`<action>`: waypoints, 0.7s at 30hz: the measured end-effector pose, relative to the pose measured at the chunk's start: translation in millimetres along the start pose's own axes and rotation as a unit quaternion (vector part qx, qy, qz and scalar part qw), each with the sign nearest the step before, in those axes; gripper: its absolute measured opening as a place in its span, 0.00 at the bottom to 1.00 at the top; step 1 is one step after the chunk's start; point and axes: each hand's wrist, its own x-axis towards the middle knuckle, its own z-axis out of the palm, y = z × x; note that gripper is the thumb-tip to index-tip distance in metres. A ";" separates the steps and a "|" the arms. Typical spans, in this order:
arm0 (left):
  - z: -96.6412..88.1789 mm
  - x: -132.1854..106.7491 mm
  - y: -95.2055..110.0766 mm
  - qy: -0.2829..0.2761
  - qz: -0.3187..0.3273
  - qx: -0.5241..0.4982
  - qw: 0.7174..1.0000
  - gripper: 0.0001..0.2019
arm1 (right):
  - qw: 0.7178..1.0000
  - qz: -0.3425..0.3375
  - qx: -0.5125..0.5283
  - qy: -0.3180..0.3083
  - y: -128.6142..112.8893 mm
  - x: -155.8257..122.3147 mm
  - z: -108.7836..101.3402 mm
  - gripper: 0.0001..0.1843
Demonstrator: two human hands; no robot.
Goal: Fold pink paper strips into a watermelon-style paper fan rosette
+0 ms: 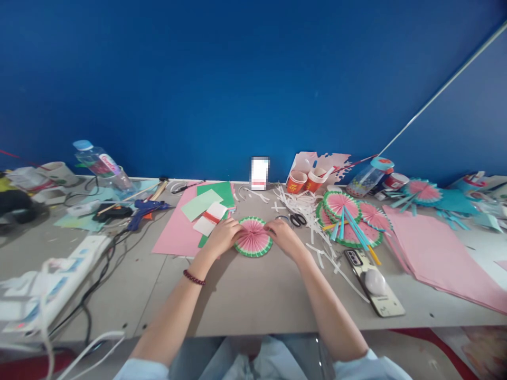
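A round pleated paper fan [254, 245], pink with a green scalloped rim, lies in front of me on the table. My left hand [225, 236] is closed on its left edge, fingertips at the pleats. On the opposite edge, my right hand [284, 236] pinches the fan with bent fingers. The fan is spread into a full circle, its folds meeting at the centre. Just beyond my right hand lie black scissors [298, 219]. Beside my left hand are white cards with a red band [212, 217] on green and pink paper sheets [174, 235].
Finished-looking paper fans [348, 216] with blue sticks lie to the right, near white paper strips [291, 203] and red paper cups [297, 181]. A phone [386, 301] and pink sheets [447, 258] are at right. Leftward are a blue glue gun [144, 211], a power strip [59, 285] and a bottle [103, 163].
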 end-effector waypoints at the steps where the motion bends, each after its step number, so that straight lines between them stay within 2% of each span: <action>1: 0.2 0.1 0.1 0.000 0.000 -0.002 1.000 0.09 | 1.000 0.000 -0.003 0.001 0.1 0.2 0.1 0.09; 10: -9.3 -0.1 9.5 0.014 -0.024 -0.018 0.999 0.09 | 0.998 -0.021 -0.062 0.008 -2.3 2.2 0.5 0.10; 14: -10.9 1.9 22.6 0.075 -0.042 0.012 0.996 0.12 | 0.995 -0.023 -0.087 0.030 -8.1 1.6 2.0 0.09; 17: -5.6 4.4 33.4 0.125 -0.033 0.019 0.991 0.12 | 0.994 -0.028 -0.088 0.051 -12.4 0.9 4.3 0.09; 21: 2.0 5.7 40.4 0.164 -0.031 0.015 0.986 0.10 | 0.993 -0.046 -0.077 0.071 -17.6 0.6 7.5 0.09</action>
